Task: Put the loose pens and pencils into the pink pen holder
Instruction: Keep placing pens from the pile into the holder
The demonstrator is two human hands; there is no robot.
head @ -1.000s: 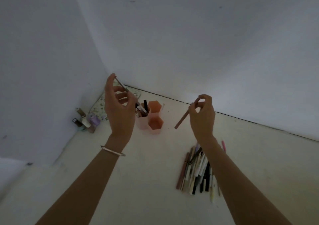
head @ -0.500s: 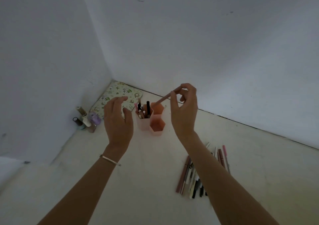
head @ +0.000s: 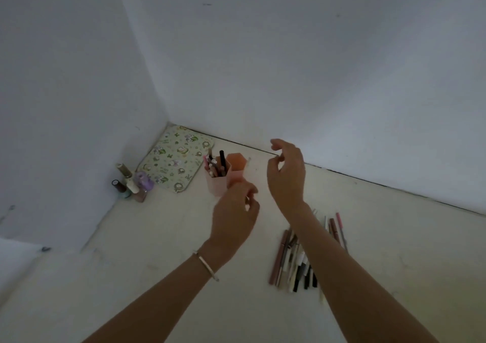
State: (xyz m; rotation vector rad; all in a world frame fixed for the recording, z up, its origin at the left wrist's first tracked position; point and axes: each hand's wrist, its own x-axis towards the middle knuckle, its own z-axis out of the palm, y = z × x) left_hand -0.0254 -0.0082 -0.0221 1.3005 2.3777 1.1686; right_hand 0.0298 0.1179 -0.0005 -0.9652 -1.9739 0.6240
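The pink pen holder (head: 217, 185), made of hexagonal compartments, stands near the wall corner; its left compartment holds several pens (head: 216, 166). My left hand (head: 234, 215) hovers just in front of the holder, hiding its front compartment, with loosely curled fingers holding nothing. My right hand (head: 287, 175) is raised to the right of the holder, fingers relaxed and empty. A pile of loose pens and pencils (head: 290, 262) lies on the floor under my right forearm, with a few more pens (head: 337, 227) on the arm's far side.
A green patterned pouch (head: 175, 163) lies flat in the corner left of the holder. Several small nail polish bottles (head: 131, 185) stand against the left wall. White walls close the left and back sides.
My right hand no longer holds the brown pencil and has drawn back to the right of the holder. My left hand moved right and down, in front of the holder.
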